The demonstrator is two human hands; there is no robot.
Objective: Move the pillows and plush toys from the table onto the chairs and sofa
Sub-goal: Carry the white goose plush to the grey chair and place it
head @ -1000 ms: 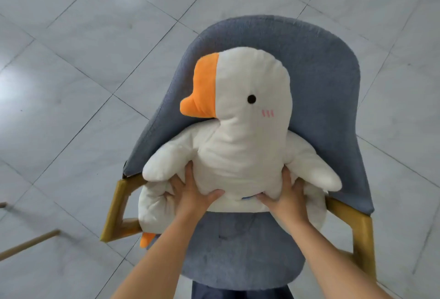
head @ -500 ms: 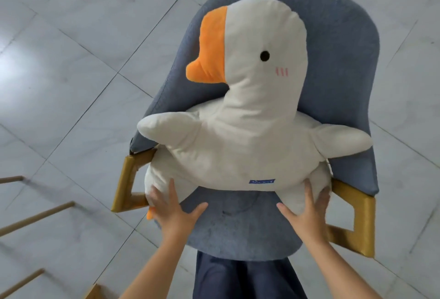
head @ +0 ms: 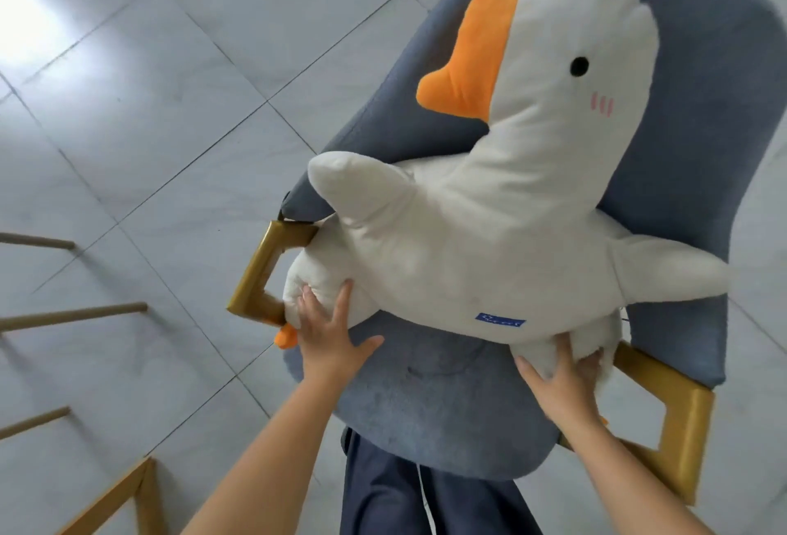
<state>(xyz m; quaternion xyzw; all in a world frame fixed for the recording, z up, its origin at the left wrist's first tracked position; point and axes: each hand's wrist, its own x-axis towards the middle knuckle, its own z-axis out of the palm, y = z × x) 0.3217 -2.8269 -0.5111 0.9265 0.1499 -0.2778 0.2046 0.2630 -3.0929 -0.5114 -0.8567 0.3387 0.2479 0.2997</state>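
A large white goose plush [head: 502, 236] with an orange beak sits upright on the blue-grey chair [head: 434, 398], its head leaning on the chair's backrest. My left hand [head: 328, 334] presses against the plush's lower left side with fingers spread. At the lower right my right hand [head: 562, 381] grips the plush's bottom edge from below. An orange foot [head: 284, 337] pokes out under the left side.
The chair has yellow wooden armrests [head: 259, 275] on both sides. Pale tiled floor [head: 149, 109] surrounds it. Wooden legs or rails of other furniture [head: 72, 315] reach in from the left edge, and a wooden frame corner [head: 127, 496] shows at the bottom left.
My hands slid from the plush's middle down to its lower edge. The plush now sits higher against the backrest with wings spread. The view has shifted, putting the chair further right.
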